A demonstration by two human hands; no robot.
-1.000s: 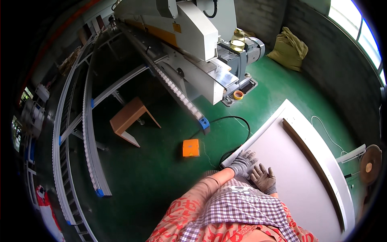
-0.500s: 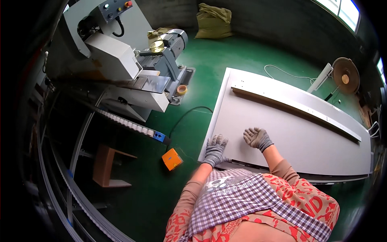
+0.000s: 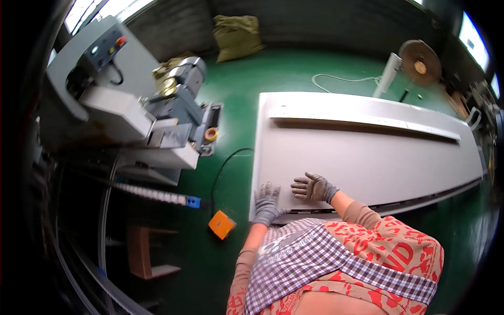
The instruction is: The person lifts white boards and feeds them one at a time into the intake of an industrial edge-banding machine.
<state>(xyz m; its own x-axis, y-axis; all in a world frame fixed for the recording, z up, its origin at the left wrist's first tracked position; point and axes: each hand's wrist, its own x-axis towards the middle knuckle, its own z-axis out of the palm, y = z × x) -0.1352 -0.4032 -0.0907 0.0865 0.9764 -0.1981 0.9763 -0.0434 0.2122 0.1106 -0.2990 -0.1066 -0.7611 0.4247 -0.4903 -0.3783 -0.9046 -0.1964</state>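
Note:
A large light-grey panel (image 3: 362,168) lies flat in front of me. At its near left corner my left hand (image 3: 268,203), in a grey striped glove, rests with fingers spread on the surface. My right hand (image 3: 314,188), gloved the same way with a dirty palm, is just right of it over the panel's near part. Its fingers point left, stretched and apart, holding nothing. Along the panel's far side lies a long white metal strip (image 3: 362,122).
To the left stands a grey machine with a motor (image 3: 190,73) and a roller rail (image 3: 152,193). An orange box-shaped pedal (image 3: 222,225) with a black cable sits on the green floor. A round fan (image 3: 420,62) and a stuffed sack (image 3: 237,38) are farther back.
The view has turned, shifting the surroundings. My right hand has come closer to my left, its fingers now pointing left. The left hand stays at the panel's corner.

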